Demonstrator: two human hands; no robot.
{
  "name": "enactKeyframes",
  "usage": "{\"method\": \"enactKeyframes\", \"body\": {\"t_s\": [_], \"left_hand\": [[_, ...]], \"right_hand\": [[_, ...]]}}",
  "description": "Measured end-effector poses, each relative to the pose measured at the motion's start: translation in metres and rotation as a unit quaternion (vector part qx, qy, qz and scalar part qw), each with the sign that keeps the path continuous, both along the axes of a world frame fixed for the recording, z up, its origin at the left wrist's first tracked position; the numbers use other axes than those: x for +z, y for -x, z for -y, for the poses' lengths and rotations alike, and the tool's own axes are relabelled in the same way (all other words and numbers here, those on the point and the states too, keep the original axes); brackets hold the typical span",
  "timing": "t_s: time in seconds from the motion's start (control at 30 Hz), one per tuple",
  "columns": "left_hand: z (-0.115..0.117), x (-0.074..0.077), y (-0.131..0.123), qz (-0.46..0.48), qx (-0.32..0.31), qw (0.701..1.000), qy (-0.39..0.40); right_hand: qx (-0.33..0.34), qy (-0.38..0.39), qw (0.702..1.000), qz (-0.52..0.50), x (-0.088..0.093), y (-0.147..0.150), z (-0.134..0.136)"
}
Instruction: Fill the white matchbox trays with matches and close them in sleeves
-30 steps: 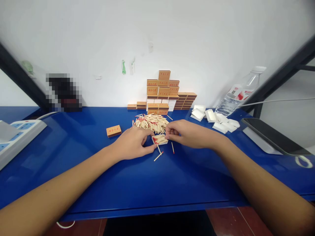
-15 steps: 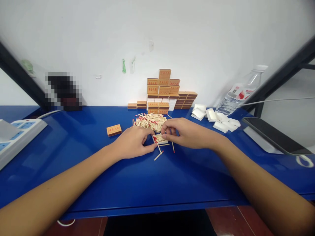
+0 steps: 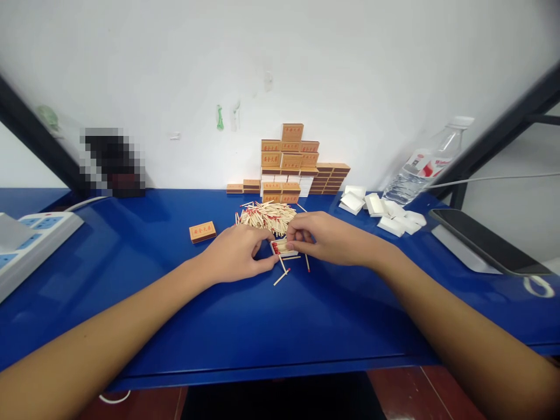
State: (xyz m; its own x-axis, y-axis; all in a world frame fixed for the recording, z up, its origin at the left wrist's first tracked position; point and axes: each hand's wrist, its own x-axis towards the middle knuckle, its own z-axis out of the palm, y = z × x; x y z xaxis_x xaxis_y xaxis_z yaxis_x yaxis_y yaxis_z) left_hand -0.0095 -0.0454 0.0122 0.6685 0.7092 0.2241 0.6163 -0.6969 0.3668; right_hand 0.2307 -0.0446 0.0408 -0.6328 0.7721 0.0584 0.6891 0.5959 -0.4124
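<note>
A small white tray (image 3: 289, 254) of red-tipped matches lies on the blue table between my hands. My left hand (image 3: 238, 252) grips its left end between thumb and fingers. Over the tray's right part, my right hand (image 3: 315, 236) has its fingertips pinched together at the matches; what they hold is too small to make out. Behind the tray is a heap of loose matches (image 3: 266, 216). A few single matches (image 3: 281, 277) lie in front. An orange matchbox (image 3: 202, 231) rests left of my left hand.
Stacked matchboxes (image 3: 291, 158) stand against the wall. White trays (image 3: 394, 216), a tilted water bottle (image 3: 422, 163) and a black phone (image 3: 487, 239) are on the right. A white power strip (image 3: 39, 239) lies at the left edge.
The fingers of my right hand have shifted slightly, and the matches in the tray show more evenly lined up. My left hand stays at the tray.
</note>
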Motion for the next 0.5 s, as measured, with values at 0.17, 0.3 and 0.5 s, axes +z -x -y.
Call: {"method": "enactKeyframes", "body": {"t_s": [0.17,0.3,0.5], "left_hand": [[0.0007,0.0006,-0.0002,-0.001,-0.004,1.000,0.002],[0.0001,-0.0016,0.0008,0.003,-0.005,1.000,-0.006],[0.0004,-0.0011,0.0011,0.004,-0.005,1.000,0.000]], "right_hand": [[0.009,-0.013,1.000,0.000,-0.0006,-0.0016,-0.0030],[0.013,-0.021,1.000,0.002,-0.0016,-0.0014,-0.0037],[-0.013,-0.034,0.999,0.010,0.0000,-0.0021,-0.0021]]}}
